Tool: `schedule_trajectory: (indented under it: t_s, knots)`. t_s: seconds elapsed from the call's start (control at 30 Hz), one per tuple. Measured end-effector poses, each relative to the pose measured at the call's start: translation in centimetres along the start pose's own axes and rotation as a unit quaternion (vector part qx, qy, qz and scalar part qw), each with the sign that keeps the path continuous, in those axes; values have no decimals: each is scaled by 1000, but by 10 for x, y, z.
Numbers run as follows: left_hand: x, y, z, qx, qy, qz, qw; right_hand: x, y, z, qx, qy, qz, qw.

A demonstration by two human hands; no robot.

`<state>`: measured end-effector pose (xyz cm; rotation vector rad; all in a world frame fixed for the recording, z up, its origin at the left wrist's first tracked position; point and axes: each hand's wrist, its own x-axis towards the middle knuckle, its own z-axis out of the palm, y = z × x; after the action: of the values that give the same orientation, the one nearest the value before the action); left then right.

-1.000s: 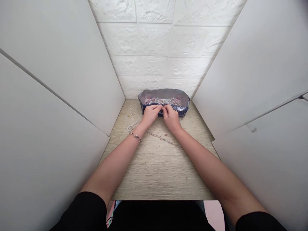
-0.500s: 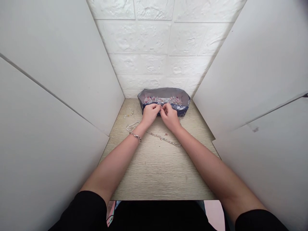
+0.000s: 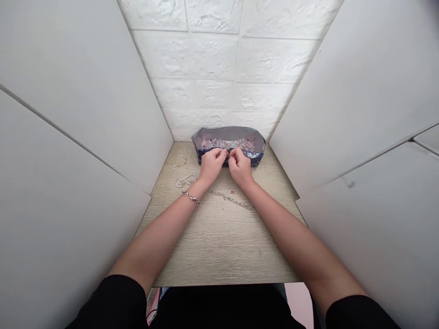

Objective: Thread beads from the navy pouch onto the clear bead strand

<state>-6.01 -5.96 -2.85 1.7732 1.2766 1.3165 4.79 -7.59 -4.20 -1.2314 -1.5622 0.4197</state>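
Blue patterned pouch [image 3: 229, 134] sits at the back of the worktop [image 3: 222, 246], holding beads [image 3: 226, 144]. Left hand [image 3: 211, 165] and right hand [image 3: 240, 167] meet at its front rim, fingers [image 3: 221, 153] tightly pinched; what they grip is too small to tell.

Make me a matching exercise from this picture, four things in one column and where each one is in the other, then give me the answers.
Things:
1. Chain bracelet
2. Small mixed beads
3. Strand of pale beads
4. Right hand

Places:
A. Lying on the wood-grain tabletop
B. On the left wrist
C. At the front rim of the pouch
D. Inside the pouch

Pairs: 1-B, 2-D, 3-A, 4-C
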Motion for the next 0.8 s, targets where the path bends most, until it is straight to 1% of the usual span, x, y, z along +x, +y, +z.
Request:
schedule_trajectory:
  t_s: [0.07,0.17,0.27,0.33,0.4,0.47,0.57,0.63,0.73,0.8]
  knots:
    - [0,0,-1,-2,16,2,1000,0,0,-1,9,-18,-12,1000]
    - [4,0,-2,-18,43,-14,999,-1,-1,-2,16,-42,-24,999]
    - [8,-1,-4,-37,79,-34,996,-1,-2,-1,10,-48,-14,999]
    - [10,-2,-5,-46,90,-39,994,-1,-3,-1,7,-49,0,999]
    - [9,-2,-5,-50,86,-39,994,-1,-4,-1,5,-53,9,999]
    - [7,-1,-4,-53,70,-32,996,-1,-3,1,0,-59,8,998]
    - [3,0,-2,-55,38,-16,998,0,0,3,-7,-57,-17,998]
    - [2,0,0,-59,27,-13,998,1,2,5,-7,-46,-41,998]
    - [3,1,-1,-73,36,-31,996,1,1,5,-9,-17,-61,998]
    - [4,3,-1,-95,51,-57,992,1,-1,5,-4,-3,-53,999]
